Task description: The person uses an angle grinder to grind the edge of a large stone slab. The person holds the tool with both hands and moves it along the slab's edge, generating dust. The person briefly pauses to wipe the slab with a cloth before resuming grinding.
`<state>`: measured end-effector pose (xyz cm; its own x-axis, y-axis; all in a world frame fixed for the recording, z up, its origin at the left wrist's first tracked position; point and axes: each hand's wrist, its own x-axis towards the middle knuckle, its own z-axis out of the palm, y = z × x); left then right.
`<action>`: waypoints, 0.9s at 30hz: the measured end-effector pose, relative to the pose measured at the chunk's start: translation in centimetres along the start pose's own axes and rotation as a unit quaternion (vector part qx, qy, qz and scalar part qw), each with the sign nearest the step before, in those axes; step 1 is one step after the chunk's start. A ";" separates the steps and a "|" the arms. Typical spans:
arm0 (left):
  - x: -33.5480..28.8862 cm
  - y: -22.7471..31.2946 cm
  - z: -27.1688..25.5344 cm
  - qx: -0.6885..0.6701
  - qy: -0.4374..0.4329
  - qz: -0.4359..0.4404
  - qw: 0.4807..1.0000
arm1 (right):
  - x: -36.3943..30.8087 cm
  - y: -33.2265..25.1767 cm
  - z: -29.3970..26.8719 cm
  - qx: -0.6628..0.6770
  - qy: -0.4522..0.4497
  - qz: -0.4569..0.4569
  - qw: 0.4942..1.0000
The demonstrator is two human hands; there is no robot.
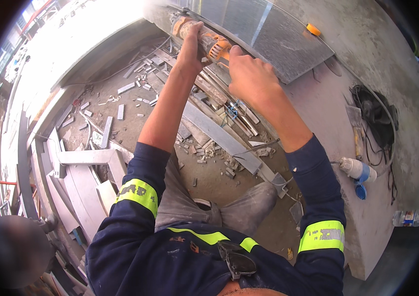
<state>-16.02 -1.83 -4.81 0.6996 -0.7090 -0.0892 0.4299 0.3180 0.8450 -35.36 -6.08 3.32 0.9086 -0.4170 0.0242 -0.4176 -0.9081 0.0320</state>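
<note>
**Orange power tool gripped in both hands over a grey stone slab**

Orange and grey, the handheld cutting tool [204,42] lies at the top of the view, its long body running from upper left down to lower right along the near edge of a flat grey stone slab [273,39]. The left hand [189,49] is wrapped tight around the tool's front part, fingers curled over it. The right hand [251,74] closes around the rear end, just beside the left and a little nearer the body. Both bare forearms reach up and away from the person, who wears a dark blue top with yellow reflective bands.

The slab rests on a pale concrete counter [367,98] that spreads to the right. An orange disc-shaped object [312,29] sits at the slab's far edge. Further right on the counter lie a tangle of black cable [375,116], a white and blue plug connector [357,170] and a clear plastic bottle [409,218].

Below the arms, the dusty floor [135,133] is strewn with grey stone offcuts [219,133], strips and chips.
</note>
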 end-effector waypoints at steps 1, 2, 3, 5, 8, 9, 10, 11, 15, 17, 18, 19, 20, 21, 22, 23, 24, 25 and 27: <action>0.5 0.1 -0.4 0.003 0.006 -0.007 1.000 | 0.3 -0.4 -0.1 0.003 0.003 0.003 1.000; 1.0 0.4 -0.7 0.006 0.011 -0.014 1.000 | 0.6 -0.8 -0.2 0.004 0.006 0.005 1.000; 1.5 0.7 -0.8 -0.001 0.006 -0.012 1.000 | 0.7 -1.0 -0.3 0.002 0.007 0.010 1.000; 1.6 0.6 -1.0 -0.013 0.014 -0.029 0.999 | 0.4 -1.0 -0.5 0.007 -0.001 0.009 1.000; 0.4 -0.5 -0.2 -0.028 -0.023 0.016 0.999 | -1.1 -0.3 -0.5 0.026 -0.006 0.020 0.999; -0.4 -1.1 0.1 -0.035 -0.032 0.028 0.998 | -2.0 0.1 -0.3 0.034 -0.011 0.027 0.999; -1.2 -1.7 0.6 -0.042 -0.013 0.027 0.999 | -3.0 0.6 -0.1 0.036 -0.008 0.026 0.999; -2.0 -2.3 1.2 -0.051 -0.006 0.031 0.998 | -4.1 1.1 -0.1 0.035 -0.006 0.026 0.999; -5.1 -4.0 3.6 -0.047 0.006 0.045 0.998 | -7.3 2.8 -0.3 0.028 -0.009 0.026 0.999; -6.2 -4.4 4.5 -0.050 0.006 0.057 0.997 | -8.4 3.2 -0.3 0.003 0.002 0.022 1.000; -6.5 -4.5 4.8 -0.059 0.001 0.058 0.997 | -8.8 3.3 -0.3 -0.014 0.008 0.021 1.000; -6.8 -4.5 5.0 -0.052 0.002 0.055 0.997 | -9.0 3.5 -0.3 -0.010 0.005 0.021 1.000; -7.2 -4.6 5.1 -0.047 0.000 0.054 0.997 | -9.2 3.6 -0.3 -0.011 0.004 0.021 1.000; -7.3 -4.6 5.2 -0.044 -0.003 0.055 0.998 | -9.3 3.7 -0.3 -0.011 0.006 0.019 1.000; -7.4 -4.6 5.2 -0.049 -0.005 0.049 0.998 | -9.4 3.8 -0.3 -0.010 0.006 0.021 1.000; -7.5 -4.6 5.3 -0.056 -0.010 0.045 0.997 | -9.5 3.8 -0.2 -0.010 0.010 0.021 1.000; -7.5 -4.6 5.3 -0.063 -0.014 0.040 0.997 | -9.6 3.9 -0.2 -0.013 0.008 0.027 1.000; -7.5 -4.7 5.2 -0.060 -0.009 0.039 0.997 | -9.8 3.9 -0.2 -0.011 0.015 0.020 1.000; -7.5 -5.0 5.3 -0.055 0.000 0.037 0.998 | -10.2 4.1 -0.2 -0.016 0.021 0.017 1.000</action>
<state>-26.41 -1.41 -5.60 0.7313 -0.6814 -0.0291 0.4376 0.4360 0.7864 -46.34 -5.50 3.42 0.8932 -0.4446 0.0673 -0.4485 -0.8916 0.0627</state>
